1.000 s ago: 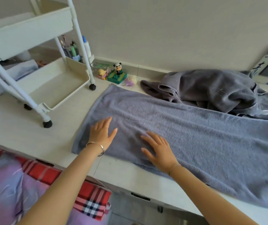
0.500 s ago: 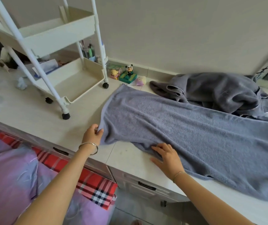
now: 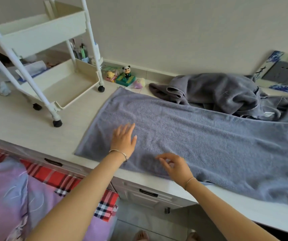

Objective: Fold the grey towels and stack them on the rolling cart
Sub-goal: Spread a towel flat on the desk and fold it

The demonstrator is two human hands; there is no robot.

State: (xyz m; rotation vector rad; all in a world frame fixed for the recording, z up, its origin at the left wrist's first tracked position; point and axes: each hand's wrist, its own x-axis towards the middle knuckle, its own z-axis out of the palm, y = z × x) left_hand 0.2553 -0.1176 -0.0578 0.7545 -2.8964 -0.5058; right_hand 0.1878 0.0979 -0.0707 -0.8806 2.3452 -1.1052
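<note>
Since the towel [image 3: 200, 136] lies flat on the desk [image 3: 26, 122] close to its front edge, a 1-sided pull could drag it off or ruck it. Left grip [image 3: 123, 140] presses it w/ fingers spread; right grip [image 3: 174, 166] hovers loosely curled, holding nothing.

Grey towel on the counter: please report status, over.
Left hand open, flat on spread towel; right hand loose over near edge, holding nothing. Not yet folded. Crumpled towel pile overlaps far edge.
</note>
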